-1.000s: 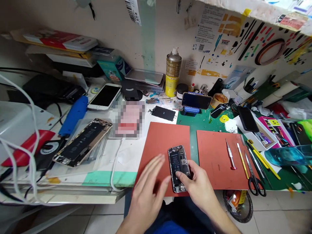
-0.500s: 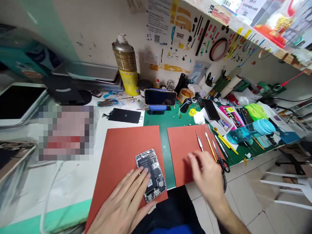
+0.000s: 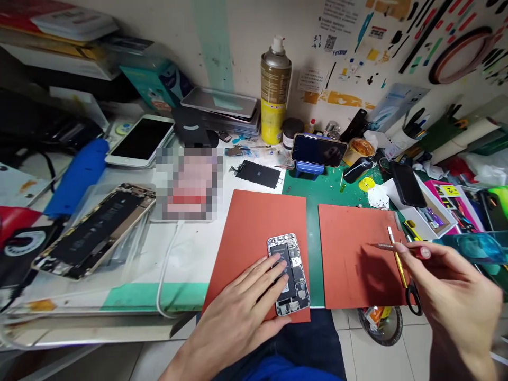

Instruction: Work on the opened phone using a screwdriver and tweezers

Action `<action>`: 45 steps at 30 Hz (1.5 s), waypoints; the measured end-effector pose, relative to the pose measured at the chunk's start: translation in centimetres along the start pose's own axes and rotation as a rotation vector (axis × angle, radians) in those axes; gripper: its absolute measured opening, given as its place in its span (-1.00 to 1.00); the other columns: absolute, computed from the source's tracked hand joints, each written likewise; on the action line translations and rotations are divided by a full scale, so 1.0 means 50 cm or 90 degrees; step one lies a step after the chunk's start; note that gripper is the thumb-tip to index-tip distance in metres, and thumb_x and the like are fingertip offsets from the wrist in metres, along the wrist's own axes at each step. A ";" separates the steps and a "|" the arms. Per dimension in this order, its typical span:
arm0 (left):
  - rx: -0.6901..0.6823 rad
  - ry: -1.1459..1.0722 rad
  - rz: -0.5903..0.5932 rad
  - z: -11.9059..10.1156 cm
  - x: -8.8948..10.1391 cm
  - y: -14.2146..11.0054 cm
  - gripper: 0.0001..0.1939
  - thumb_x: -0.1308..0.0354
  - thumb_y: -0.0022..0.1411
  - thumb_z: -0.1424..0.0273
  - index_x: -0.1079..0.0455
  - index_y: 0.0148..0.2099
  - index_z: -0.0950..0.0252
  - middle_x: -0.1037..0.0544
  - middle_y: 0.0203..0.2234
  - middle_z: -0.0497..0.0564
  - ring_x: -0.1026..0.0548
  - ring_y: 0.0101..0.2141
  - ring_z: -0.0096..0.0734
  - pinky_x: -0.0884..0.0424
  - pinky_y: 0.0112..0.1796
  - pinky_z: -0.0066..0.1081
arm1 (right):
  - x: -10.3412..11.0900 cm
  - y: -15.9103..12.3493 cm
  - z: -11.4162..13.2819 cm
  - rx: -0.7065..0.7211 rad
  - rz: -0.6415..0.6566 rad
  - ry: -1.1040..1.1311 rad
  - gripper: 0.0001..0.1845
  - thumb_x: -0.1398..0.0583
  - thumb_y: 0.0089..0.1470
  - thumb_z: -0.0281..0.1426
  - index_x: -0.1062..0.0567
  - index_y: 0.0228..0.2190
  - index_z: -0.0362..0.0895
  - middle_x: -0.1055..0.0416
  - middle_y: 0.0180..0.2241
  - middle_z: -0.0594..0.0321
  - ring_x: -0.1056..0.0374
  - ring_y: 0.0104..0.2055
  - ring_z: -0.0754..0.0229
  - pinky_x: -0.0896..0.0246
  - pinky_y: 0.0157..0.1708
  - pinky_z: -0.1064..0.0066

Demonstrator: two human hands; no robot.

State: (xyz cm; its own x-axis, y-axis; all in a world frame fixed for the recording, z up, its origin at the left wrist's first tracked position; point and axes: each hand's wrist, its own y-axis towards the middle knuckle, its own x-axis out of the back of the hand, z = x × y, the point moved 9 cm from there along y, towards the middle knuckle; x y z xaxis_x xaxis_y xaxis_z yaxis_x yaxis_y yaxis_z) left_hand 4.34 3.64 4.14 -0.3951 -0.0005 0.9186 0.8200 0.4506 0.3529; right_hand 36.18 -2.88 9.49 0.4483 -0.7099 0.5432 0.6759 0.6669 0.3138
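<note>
Pinning opened phone (image 3: 288, 274) under left hand (image 3: 238, 312), scissors (image 3: 413, 296), spray can (image 3: 273, 90) nearby

The left hand (image 3: 234, 317) lies flat on the near red mat (image 3: 257, 233), its fingers (image 3: 270, 267) resting on the opened phone (image 3: 288, 274), whose battery and boards face up; the right hand (image 3: 452, 296) is raised over the second red mat (image 3: 353, 254), pinching a small screwdriver (image 3: 392, 247) with its tip pointing left. Scissors (image 3: 413, 301) lie at that mat's right edge; a spray can (image 3: 273, 92) stands at the back of the surface (image 3: 190, 248), by the wall.
</note>
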 end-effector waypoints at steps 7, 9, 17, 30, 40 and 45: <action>-0.007 0.022 -0.024 -0.002 -0.003 -0.010 -0.50 -0.17 0.52 0.10 -0.50 0.24 0.39 -0.53 0.30 0.19 -0.47 0.32 -0.11 -0.52 0.24 -0.19 | -0.143 0.049 0.026 0.001 0.161 0.047 -0.63 -0.44 0.15 -0.05 -0.55 -0.31 -0.07 -0.56 -0.34 0.26 -0.53 -0.34 0.16 -0.48 -0.35 0.35; 0.000 0.015 -0.038 0.000 -0.003 -0.011 -0.52 -0.17 0.52 0.10 -0.51 0.23 0.38 -0.54 0.30 0.18 -0.48 0.32 -0.12 -0.51 0.25 -0.21 | -0.158 0.050 0.051 0.029 0.141 0.076 -0.65 -0.43 0.19 -0.10 -0.53 -0.19 -0.06 -0.56 -0.37 0.29 -0.53 -0.40 0.17 -0.48 -0.39 0.36; 0.028 -0.017 -0.055 0.002 0.002 -0.009 -0.59 -0.13 0.55 0.20 -0.53 0.22 0.37 -0.56 0.28 0.17 -0.50 0.30 -0.14 -0.50 0.27 -0.21 | -0.280 -0.036 0.226 0.326 0.246 0.185 -0.46 -0.24 0.37 -0.50 -0.28 0.29 -0.01 -0.63 -0.20 0.20 -0.65 -0.25 0.11 -0.65 -0.25 0.25; 0.027 -0.026 -0.070 0.001 0.001 -0.007 -0.60 -0.12 0.55 0.22 -0.55 0.19 0.40 -0.58 0.25 0.21 -0.55 0.26 -0.07 -0.61 0.17 -0.14 | -0.327 -0.071 0.238 0.473 0.252 0.102 -0.47 -0.20 0.34 -0.58 -0.26 0.26 -0.07 -0.58 -0.27 0.27 -0.58 -0.35 0.20 -0.58 -0.26 0.25; 0.027 -0.031 -0.080 0.003 0.009 -0.005 -0.60 -0.15 0.53 0.25 -0.54 0.20 0.43 -0.58 0.24 0.23 -0.55 0.26 -0.07 -0.56 0.23 -0.17 | -0.332 -0.073 0.230 0.466 0.269 0.119 -0.44 -0.21 0.34 -0.59 -0.25 0.27 -0.06 -0.58 -0.24 0.26 -0.59 -0.32 0.19 -0.57 -0.30 0.27; 0.035 -0.047 -0.075 0.003 0.005 -0.007 -0.60 -0.18 0.51 0.27 -0.53 0.22 0.43 -0.58 0.25 0.23 -0.53 0.28 -0.08 -0.50 0.29 -0.18 | -0.333 -0.076 0.234 0.493 0.255 0.088 -0.43 -0.22 0.35 -0.57 -0.24 0.29 -0.04 -0.59 -0.26 0.28 -0.60 -0.32 0.17 -0.58 -0.33 0.26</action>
State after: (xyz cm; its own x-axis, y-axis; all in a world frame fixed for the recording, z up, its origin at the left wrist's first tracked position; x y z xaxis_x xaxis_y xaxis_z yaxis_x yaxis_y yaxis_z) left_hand 3.89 3.65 4.24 -0.5186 0.0081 0.8550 0.7428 0.4995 0.4459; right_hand 19.29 9.04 8.39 0.6675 -0.3768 0.6422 -0.1110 0.8025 0.5863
